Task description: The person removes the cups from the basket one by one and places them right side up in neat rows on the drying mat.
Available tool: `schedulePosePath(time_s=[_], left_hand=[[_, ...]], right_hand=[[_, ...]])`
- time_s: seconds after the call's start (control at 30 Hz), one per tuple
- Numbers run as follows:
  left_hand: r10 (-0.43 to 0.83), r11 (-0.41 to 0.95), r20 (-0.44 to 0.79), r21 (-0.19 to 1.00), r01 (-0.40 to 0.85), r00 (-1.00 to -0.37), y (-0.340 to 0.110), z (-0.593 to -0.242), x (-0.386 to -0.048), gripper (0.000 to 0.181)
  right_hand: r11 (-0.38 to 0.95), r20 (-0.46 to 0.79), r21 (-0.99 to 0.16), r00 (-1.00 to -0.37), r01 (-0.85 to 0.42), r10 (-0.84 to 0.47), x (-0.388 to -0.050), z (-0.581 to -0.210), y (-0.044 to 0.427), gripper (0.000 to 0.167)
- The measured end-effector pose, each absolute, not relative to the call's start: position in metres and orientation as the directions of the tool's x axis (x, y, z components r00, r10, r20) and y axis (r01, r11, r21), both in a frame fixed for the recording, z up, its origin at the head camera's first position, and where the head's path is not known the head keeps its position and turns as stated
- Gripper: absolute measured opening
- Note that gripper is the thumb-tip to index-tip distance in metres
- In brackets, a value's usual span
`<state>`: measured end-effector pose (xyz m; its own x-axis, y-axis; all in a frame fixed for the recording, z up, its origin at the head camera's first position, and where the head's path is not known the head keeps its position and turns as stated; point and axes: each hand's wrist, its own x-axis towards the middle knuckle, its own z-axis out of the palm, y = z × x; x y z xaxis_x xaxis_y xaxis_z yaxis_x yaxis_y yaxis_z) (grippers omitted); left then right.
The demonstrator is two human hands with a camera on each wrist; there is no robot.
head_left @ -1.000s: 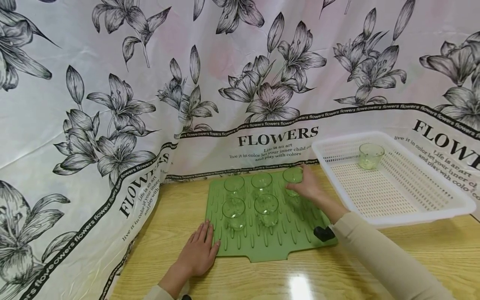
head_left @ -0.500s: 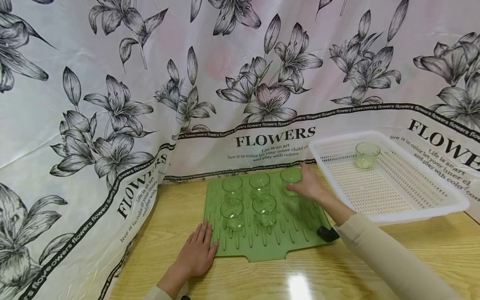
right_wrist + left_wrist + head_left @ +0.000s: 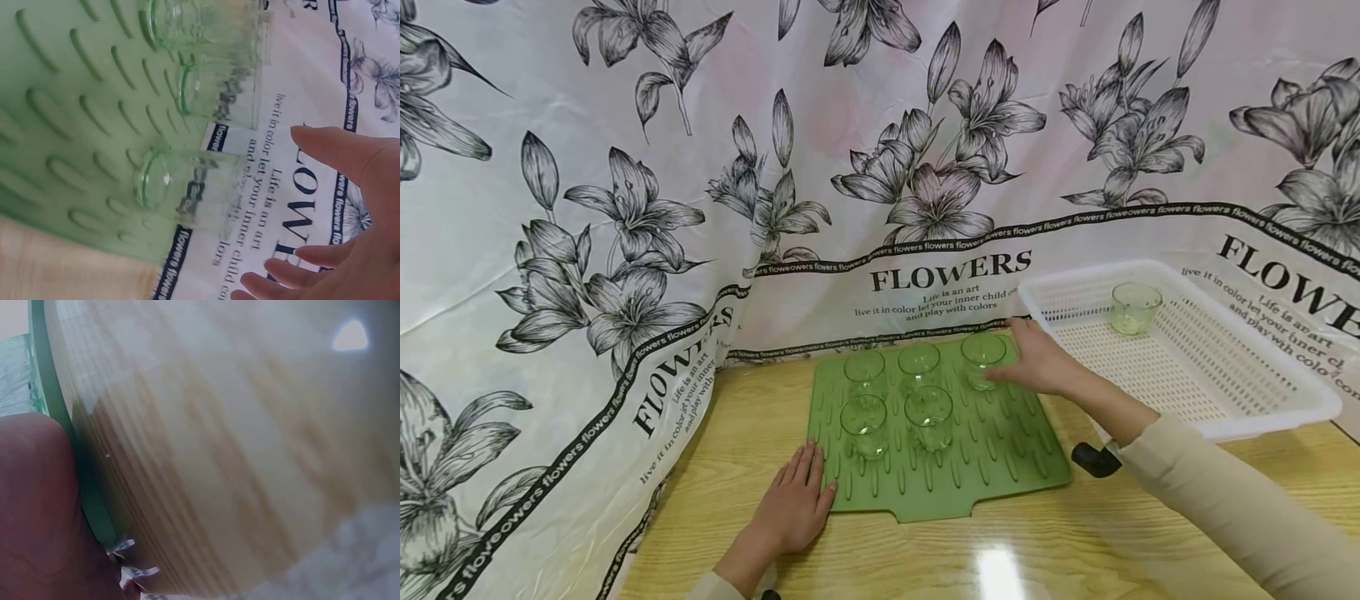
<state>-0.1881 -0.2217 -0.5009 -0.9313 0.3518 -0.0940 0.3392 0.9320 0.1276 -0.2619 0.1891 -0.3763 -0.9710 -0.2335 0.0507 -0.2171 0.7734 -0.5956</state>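
A green ridged drying mat (image 3: 917, 487) lies on the wooden table with several clear glasses standing on it. At its back right corner stands one glass (image 3: 983, 367), also visible in the right wrist view as the nearest glass (image 3: 187, 190). My right hand (image 3: 1041, 358) is just to the right of that glass. Its thumb and fingers are spread apart with nothing between them (image 3: 369, 206). My left hand (image 3: 793, 504) lies flat with its fingertips on the mat's left edge. In the left wrist view, only part of the left hand (image 3: 37, 500) shows.
A white perforated basket (image 3: 1217, 429) stands to the right of the mat, with one glass (image 3: 1137, 310) inside at the back. A flower-printed cloth (image 3: 790, 308) hangs behind and to the left. The table (image 3: 715, 467) shows bare wood around the mat.
My right hand has let go of the back right glass and drawn off slightly to the right. That glass stays on the mat. The left hand has kept its place.
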Motion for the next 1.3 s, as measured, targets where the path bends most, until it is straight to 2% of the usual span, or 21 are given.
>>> schedulePosePath(time_s=[0.2,0.43,0.57,0.83,1.07,1.3], left_hand=[[0.354,0.933,-0.066,0.097,0.347,-0.933,-0.228,-0.515,-0.195,0.069],[0.351,0.931,-0.095,0.141,0.337,-0.932,-0.221,-0.499,-0.185,0.068],[0.363,0.925,-0.080,0.152,0.349,-0.928,-0.223,-0.502,-0.187,0.070],[0.352,0.934,-0.073,0.086,0.346,-0.933,-0.227,-0.513,-0.193,0.069],[0.359,0.930,-0.086,0.122,0.348,-0.929,-0.225,-0.506,-0.189,0.070],[0.350,0.933,-0.090,0.125,0.338,-0.932,-0.224,-0.505,-0.190,0.067]], right_hand=[[0.766,0.094,-0.584,-0.960,-0.268,-0.264,-0.256,-0.364,0.199,0.106],[0.766,0.106,-0.571,-0.951,-0.297,-0.289,-0.249,-0.350,0.213,0.103],[0.785,0.113,-0.543,-0.952,-0.300,-0.286,-0.249,-0.343,0.224,0.101],[0.810,0.115,-0.500,-0.951,-0.305,-0.287,-0.256,-0.340,0.250,0.093],[0.816,0.127,-0.476,-0.944,-0.327,-0.304,-0.262,-0.339,0.274,0.086],[0.806,0.165,-0.463,-0.929,-0.369,-0.331,-0.271,-0.337,0.297,0.087]])
